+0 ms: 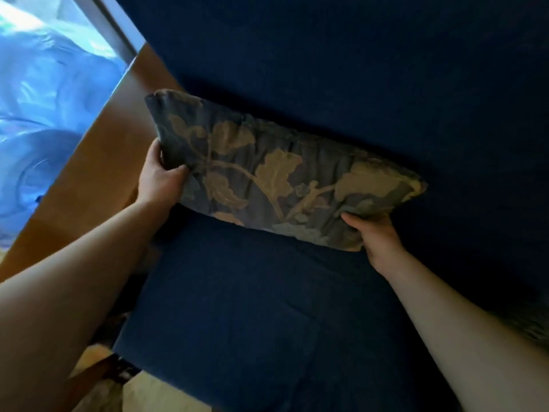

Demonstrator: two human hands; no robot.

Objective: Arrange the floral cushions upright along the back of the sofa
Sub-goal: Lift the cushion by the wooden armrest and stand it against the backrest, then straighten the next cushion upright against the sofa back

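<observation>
A grey-blue floral cushion (267, 176) with tan leaf patterns stands on its long edge at the left end of a dark blue sofa, leaning toward the sofa back (341, 69). My left hand (160, 176) grips its left end, thumb on the front face. My right hand (374, 233) holds its lower right corner from below. The blue seat (237, 307) lies beneath. A sliver of another patterned cushion (534, 328) shows at the right edge, mostly cut off.
A brown wooden armrest panel (98, 173) borders the sofa's left side. Beyond it lies pale blue crumpled fabric or plastic (44, 99) in bright light, next to a grey frame (110, 25). Light wooden floor (142, 394) shows at the bottom.
</observation>
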